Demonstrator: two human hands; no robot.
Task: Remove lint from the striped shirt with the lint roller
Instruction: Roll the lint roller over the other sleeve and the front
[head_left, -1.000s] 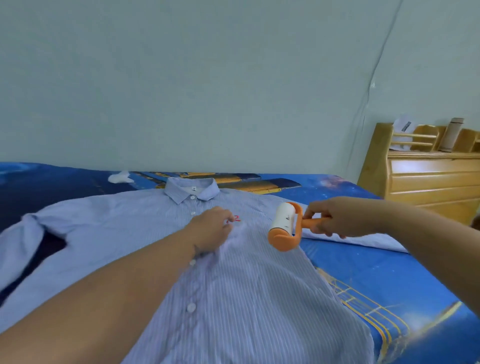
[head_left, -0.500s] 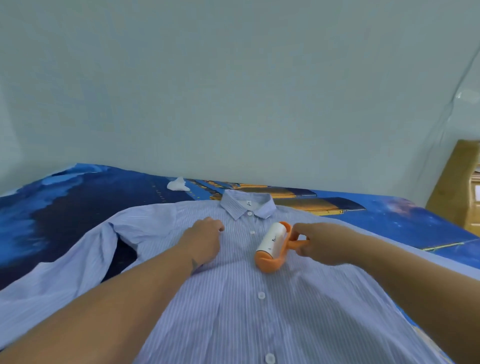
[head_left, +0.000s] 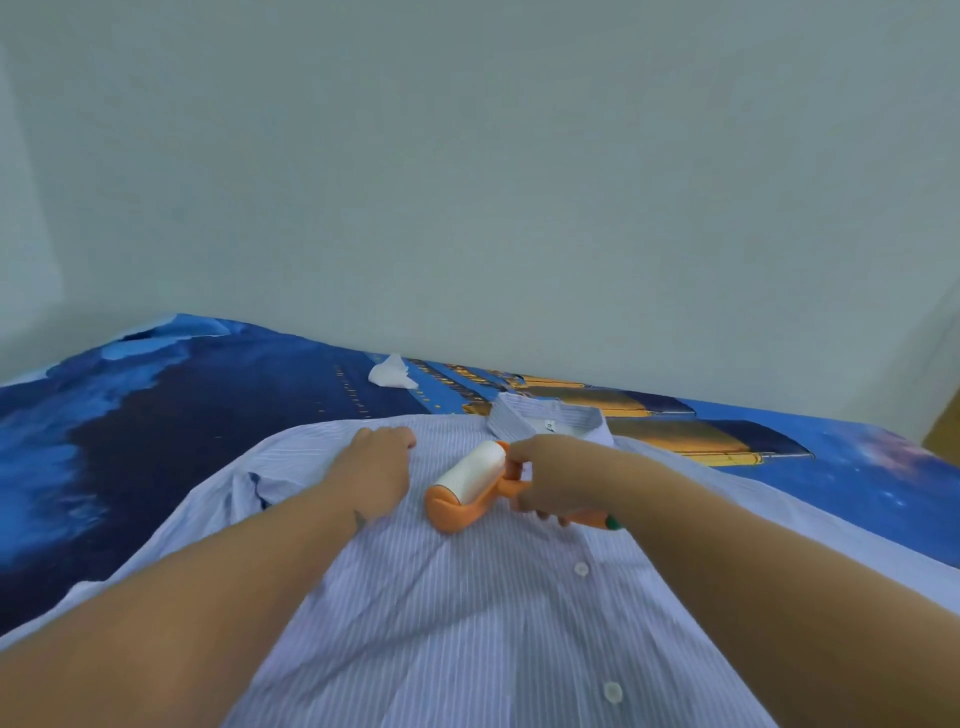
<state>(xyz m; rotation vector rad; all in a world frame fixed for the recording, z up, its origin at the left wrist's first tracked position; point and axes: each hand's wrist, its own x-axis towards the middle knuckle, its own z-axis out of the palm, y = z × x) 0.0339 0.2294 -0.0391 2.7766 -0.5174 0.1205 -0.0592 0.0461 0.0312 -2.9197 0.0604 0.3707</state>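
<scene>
Orange lint roller (head_left: 470, 486) now down on the striped shirt (head_left: 467, 613) just below the collar, gripped in right hand (head_left: 561, 480). Left hand (head_left: 376, 475) flat, open, pinning cloth beside it. Moved from the shirt's right side to the chest; rolling likely underway.

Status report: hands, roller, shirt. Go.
Right hand gripping lint roller, roller down on striped shirt just below the collar. Left hand flat, pinning the fabric. Nothing in the way; white scrap lies beyond the shirt.

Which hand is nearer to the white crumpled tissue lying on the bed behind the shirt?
Left. The left hand rests flat on the shirt, just in front of the tissue. The right hand holds the lint roller farther right, near the collar.
</scene>
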